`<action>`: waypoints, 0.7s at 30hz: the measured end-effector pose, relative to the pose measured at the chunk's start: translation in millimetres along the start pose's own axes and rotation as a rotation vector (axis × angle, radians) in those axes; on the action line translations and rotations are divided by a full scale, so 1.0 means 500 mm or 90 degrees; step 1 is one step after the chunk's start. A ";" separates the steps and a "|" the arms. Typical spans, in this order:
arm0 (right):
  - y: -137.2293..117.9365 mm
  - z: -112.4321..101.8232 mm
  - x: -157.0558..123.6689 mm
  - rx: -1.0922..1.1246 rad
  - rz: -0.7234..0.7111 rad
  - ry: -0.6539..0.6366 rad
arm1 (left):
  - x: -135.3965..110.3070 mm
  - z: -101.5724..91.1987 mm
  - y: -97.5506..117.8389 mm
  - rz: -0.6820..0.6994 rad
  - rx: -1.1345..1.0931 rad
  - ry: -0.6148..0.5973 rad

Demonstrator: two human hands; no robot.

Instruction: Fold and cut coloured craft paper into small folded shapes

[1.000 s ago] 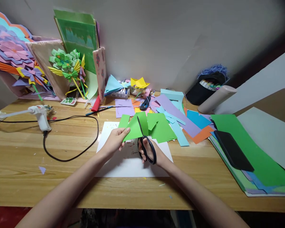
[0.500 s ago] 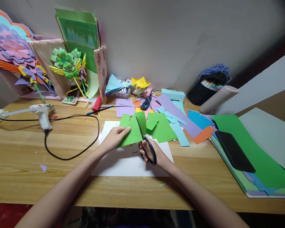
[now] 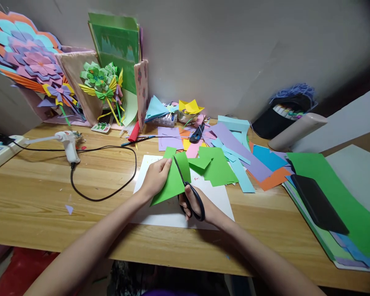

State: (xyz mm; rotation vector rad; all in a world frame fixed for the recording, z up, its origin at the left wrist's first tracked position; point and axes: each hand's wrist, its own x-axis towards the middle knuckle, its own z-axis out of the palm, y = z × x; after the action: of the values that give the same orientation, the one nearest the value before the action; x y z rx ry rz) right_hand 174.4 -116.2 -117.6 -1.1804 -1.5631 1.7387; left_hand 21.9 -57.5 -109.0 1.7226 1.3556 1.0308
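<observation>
My left hand pinches a piece of green paper and holds it tilted above a white sheet on the wooden table. My right hand grips black-handled scissors by the loops. The blades lie across the green paper, pointing away from me, and cut into it. More green offcuts lie just beyond the scissors.
A hot glue gun with a looping black cord lies at the left. Coloured paper scraps cover the back middle. A stack of large sheets with a black object sits right. Paper flowers and a marker case stand by the wall.
The green paper has turned in my left hand, its lower corner now pointing toward me, and the scissors have advanced along the cut. The view has shifted a little to the left.
</observation>
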 end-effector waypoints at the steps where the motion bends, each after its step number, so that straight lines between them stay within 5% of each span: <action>1: 0.000 0.000 0.001 0.004 -0.001 0.001 | -0.001 0.001 0.001 0.002 -0.001 -0.003; 21: 0.007 0.003 0.003 0.048 -0.023 0.039 | -0.006 0.009 -0.003 0.002 -0.011 -0.034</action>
State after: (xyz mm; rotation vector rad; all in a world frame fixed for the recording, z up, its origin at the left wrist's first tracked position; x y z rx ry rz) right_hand 172.9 -116.4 -121.5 -1.1512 -1.4615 1.7064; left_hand 25.1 -60.2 -112.7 1.7280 1.3077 0.9884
